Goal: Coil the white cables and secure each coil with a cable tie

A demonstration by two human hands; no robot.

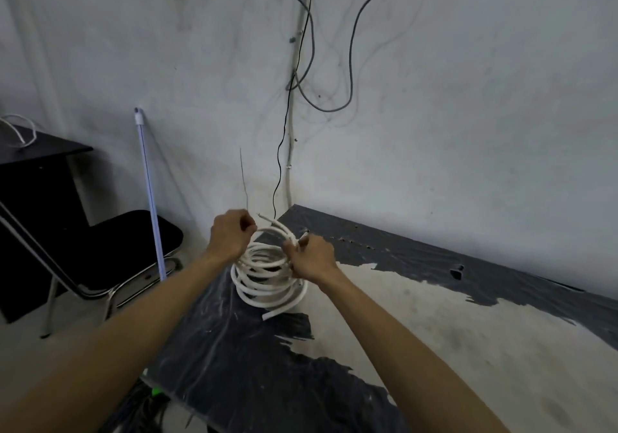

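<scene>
The white cable coil (267,272) stands on the table (434,349), its axis roughly vertical. Left hand (230,235) grips the top loop at 10 o'clock; right hand (311,257) clamps the stacked turns at 3 o'clock. Neither is nearer. No tie discernible.

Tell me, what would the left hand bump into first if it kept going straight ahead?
Probably the wall. The left hand points away from the person, past the table edge, with only thin wires hanging nearby. Depth is hard to judge.

A worn table (434,315), dark coating peeling off pale wood, bears the loose white cable coil (267,285)
</scene>
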